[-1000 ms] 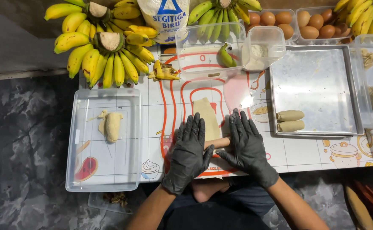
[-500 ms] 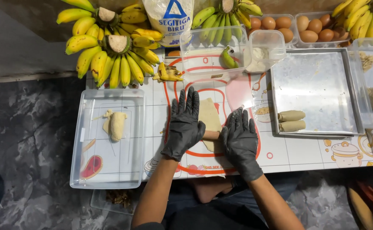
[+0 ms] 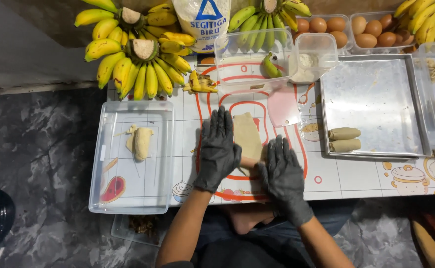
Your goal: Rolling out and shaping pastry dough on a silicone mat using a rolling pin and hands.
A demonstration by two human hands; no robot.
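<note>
Pressing down at the centre of the frame, the left hand (image 3: 218, 150) and the right hand (image 3: 284, 177), both in black gloves, are laid flat with fingers stretched out and slightly apart, clamped on nothing. Between them a rolling pin (image 3: 249, 162) is partly seen, touched by both palms, and a pale strip of dough (image 3: 246, 136) is spread just above it on the white mat with red rings (image 3: 277, 106). To the left of the hands a clear plastic tray (image 3: 128, 198) is set, and a small lump of dough (image 3: 141, 142) is kept inside it. At the right of the frame a metal tray (image 3: 376, 94) is placed, with two rolled dough pieces (image 3: 345, 139) lying side by side at its lower left corner. Bunches of yellow bananas (image 3: 135, 54) are heaped at the upper left, and a clear tub (image 3: 254, 59) with one green banana in it is seen above the mat. Brown eggs (image 3: 326, 25) are held in a carton at the upper right.
</note>
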